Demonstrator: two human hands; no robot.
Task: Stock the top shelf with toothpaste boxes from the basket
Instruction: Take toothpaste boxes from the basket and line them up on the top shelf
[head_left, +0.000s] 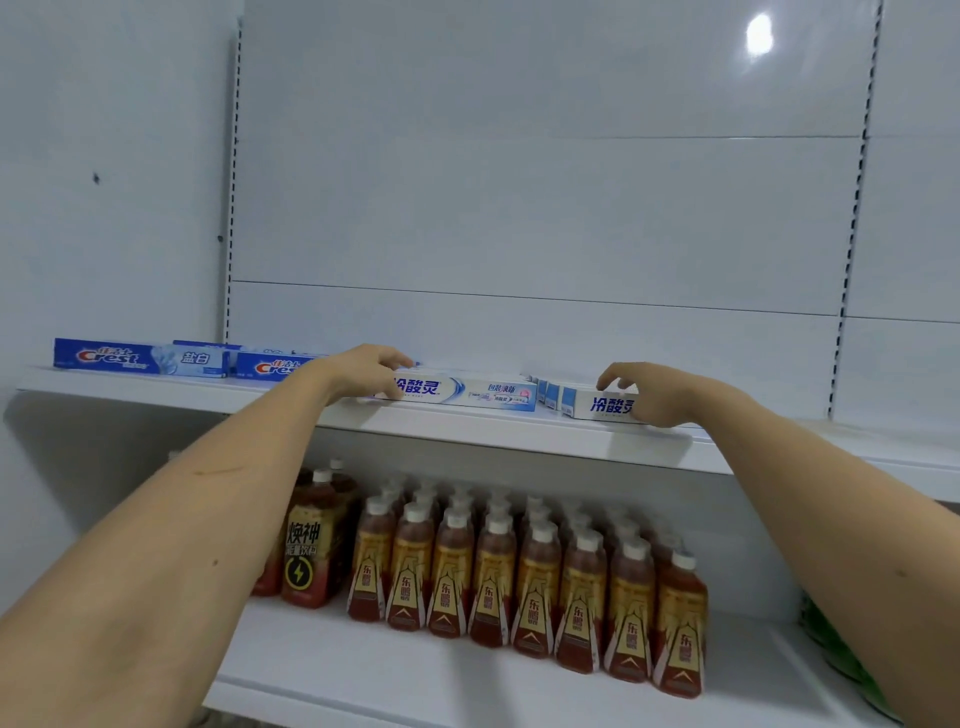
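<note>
Stocking well underway: left hand (371, 371) holds a white box (467, 393) mid-frame on the top shelf (156, 397), right hand (641, 392) holds another (597, 405); Crest boxes (140, 357) at left, basket unseen

Crest boxes (140, 357) blue with white lettering; toothpaste boxes (467, 393) white with blue script; bottles (535, 571) amber, gold-labelled, white-capped; shelf (467, 434) white.

head cam | worn at head height | faces forward at top shelf (467, 431) | close, arm's reach | single view
</note>
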